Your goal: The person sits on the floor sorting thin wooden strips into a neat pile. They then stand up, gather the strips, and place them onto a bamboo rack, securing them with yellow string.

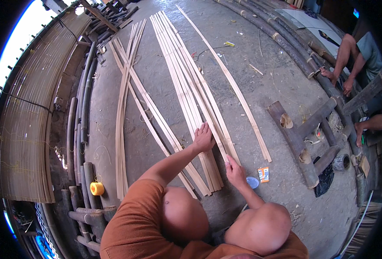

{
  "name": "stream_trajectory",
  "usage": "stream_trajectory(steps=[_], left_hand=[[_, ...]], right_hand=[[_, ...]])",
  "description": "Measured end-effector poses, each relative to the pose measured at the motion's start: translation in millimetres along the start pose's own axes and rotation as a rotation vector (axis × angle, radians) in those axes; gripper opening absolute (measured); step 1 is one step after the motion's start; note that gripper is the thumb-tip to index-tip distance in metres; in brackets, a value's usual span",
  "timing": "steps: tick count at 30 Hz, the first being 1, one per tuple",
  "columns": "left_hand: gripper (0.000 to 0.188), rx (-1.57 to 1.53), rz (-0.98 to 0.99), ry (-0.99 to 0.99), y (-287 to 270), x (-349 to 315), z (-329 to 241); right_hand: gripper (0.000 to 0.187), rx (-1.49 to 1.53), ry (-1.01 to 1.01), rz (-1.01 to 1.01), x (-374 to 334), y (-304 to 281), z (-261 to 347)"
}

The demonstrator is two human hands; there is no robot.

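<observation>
Long pale bamboo strips [180, 93] lie side by side on the grey floor in front of me, fanning slightly. My left hand [203, 139] rests flat on them, its fingers stretched out, against the edge of one strip. Just right of it, my right hand [235, 169] pinches the near end of a bamboo strip [217, 139]. Left of this group, more strips [124, 103] cross one another. A single strip [229, 77] lies apart on the right.
A blue-rimmed round lid or dish [252, 182] and an orange-white packet [263, 174] lie beside my right hand. A bamboo frame [292, 142] stands right, near another person's hands [329, 77]. Yellow twine [96, 188], bamboo poles [86, 95] and a slatted screen [29, 116] are left.
</observation>
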State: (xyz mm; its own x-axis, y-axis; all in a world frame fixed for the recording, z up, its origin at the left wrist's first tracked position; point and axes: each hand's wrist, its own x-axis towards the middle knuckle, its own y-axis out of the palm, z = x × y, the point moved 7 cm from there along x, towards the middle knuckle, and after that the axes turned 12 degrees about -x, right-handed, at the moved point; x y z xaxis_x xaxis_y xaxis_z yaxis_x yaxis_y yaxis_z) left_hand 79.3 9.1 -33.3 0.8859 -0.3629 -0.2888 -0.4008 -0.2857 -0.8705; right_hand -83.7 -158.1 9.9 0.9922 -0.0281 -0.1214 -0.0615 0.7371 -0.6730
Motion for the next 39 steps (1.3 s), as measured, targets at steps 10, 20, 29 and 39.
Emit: stream_trajectory(steps=[10, 20, 29, 39], left_hand=[[0.082, -0.016, 0.032, 0.039, -4.3, -30.6, 7.6], [0.081, -0.047, 0.002, 0.006, 1.8, -35.9, 15.9], [0.078, -0.138, -0.04, -0.041, -2.1, -30.1, 14.6], [0.09, -0.122, 0.041, -0.143, -3.9, -3.8, -0.4]], right_hand=[[0.039, 0.025, 0.05, -0.002, 0.5, 27.7, -8.7], [0.046, -0.168, -0.222, 0.006, -2.7, 39.8, -4.1], [0.046, -0.248, -0.161, 0.052, -2.6, 29.5, 1.0], [0.061, -0.668, -0.329, -0.007, -19.7, 38.2, 0.4]])
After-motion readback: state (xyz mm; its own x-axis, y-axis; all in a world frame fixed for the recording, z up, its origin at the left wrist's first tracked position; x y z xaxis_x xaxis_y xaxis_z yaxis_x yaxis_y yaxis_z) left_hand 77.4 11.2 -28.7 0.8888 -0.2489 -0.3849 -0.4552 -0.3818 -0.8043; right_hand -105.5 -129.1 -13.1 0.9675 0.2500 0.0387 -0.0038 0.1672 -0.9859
